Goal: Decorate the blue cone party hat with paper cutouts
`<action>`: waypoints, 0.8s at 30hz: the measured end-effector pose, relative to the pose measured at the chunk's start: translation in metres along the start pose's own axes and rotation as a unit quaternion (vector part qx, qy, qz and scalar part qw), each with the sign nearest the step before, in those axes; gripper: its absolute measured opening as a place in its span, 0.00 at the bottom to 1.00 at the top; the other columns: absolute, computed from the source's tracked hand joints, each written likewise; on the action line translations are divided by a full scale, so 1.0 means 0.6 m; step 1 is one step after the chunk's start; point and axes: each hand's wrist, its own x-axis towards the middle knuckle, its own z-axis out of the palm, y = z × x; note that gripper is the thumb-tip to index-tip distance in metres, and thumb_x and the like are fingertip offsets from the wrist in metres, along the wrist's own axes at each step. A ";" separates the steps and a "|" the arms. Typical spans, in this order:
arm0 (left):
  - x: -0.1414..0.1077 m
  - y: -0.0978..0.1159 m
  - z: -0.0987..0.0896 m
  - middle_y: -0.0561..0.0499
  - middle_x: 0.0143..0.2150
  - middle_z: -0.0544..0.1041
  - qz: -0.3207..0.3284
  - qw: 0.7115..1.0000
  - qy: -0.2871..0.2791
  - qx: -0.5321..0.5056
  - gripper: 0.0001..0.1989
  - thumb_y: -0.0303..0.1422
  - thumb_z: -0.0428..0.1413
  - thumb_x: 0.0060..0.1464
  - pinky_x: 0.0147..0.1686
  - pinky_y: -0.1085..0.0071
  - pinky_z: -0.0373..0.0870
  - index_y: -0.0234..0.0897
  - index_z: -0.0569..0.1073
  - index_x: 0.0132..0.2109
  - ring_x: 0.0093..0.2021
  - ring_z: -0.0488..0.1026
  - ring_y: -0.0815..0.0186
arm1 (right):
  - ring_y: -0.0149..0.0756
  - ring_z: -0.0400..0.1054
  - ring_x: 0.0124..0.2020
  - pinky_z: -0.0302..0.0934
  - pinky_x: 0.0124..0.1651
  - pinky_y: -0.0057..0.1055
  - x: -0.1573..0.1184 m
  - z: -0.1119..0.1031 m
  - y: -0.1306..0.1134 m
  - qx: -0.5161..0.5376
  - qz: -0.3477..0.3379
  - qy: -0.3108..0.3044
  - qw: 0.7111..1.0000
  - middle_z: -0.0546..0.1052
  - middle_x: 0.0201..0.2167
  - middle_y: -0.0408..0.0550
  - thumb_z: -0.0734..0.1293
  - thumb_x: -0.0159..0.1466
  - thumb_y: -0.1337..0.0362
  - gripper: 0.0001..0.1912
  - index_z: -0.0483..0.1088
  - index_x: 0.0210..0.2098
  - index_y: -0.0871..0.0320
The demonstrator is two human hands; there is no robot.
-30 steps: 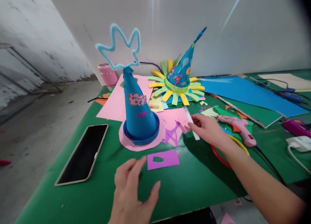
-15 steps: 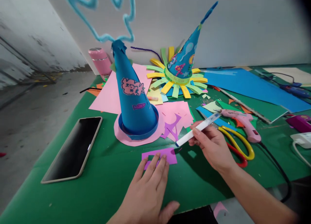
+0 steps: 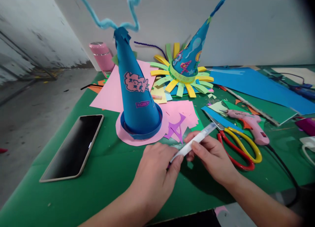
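Slim and white with a clear end, a marker pen [image 3: 189, 147] slants between both hands above the table. My right hand [image 3: 213, 158] is closed round its middle. At its lower end my left hand [image 3: 156, 171] pinches it between thumb and fingers. A dark purple sliver shows by the left thumb; I cannot tell whether it is paper or the pen's tip. The purple paper rectangle is hidden behind the left hand. Just beyond stands a blue paper cone hat [image 3: 139, 99] with pink and purple drawings and a pink brim [image 3: 128, 138].
Scissors [image 3: 240, 148] with red and yellow handles and a pink glue gun [image 3: 248, 122] lie right of my hands. A phone [image 3: 73, 145] rests at left. Behind are a second decorated hat [image 3: 188, 61], a pink bottle [image 3: 101, 57], blue sheets [image 3: 265, 85] and paper scraps [image 3: 176, 125].
My left hand has left its flat rest on the purple paper and now grips the pen's lower end. The right hand has brought the pen slightly left and down.
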 end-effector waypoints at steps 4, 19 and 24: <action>-0.019 0.006 -0.003 0.51 0.23 0.71 0.067 0.997 0.024 0.038 0.13 0.31 0.45 0.58 0.28 0.66 0.64 0.38 0.71 0.29 0.26 0.69 0.64 | 0.33 0.65 0.32 0.62 0.34 0.30 -0.008 -0.008 -0.017 -0.030 -0.033 -0.050 0.998 0.68 0.31 0.44 0.58 0.65 0.58 0.09 0.66 0.35 0.54; -0.082 -0.002 -0.014 0.55 0.18 0.67 0.175 0.953 -0.021 0.248 0.14 0.30 0.43 0.58 0.23 0.68 0.55 0.38 0.67 0.26 0.18 0.62 0.68 | 0.35 0.67 0.25 0.56 0.28 0.30 -0.045 0.005 -0.080 -0.563 -0.070 -0.334 0.753 0.75 0.24 0.42 0.56 0.65 0.60 0.11 0.68 0.32 0.54; -0.089 -0.029 -0.036 0.54 0.19 0.67 0.150 0.961 0.000 0.233 0.14 0.30 0.44 0.58 0.23 0.69 0.55 0.38 0.66 0.26 0.20 0.62 0.68 | 0.39 0.70 0.30 0.60 0.29 0.32 -0.044 -0.034 -0.075 -0.519 -0.049 -0.220 0.824 0.77 0.32 0.45 0.57 0.64 0.61 0.15 0.66 0.49 0.46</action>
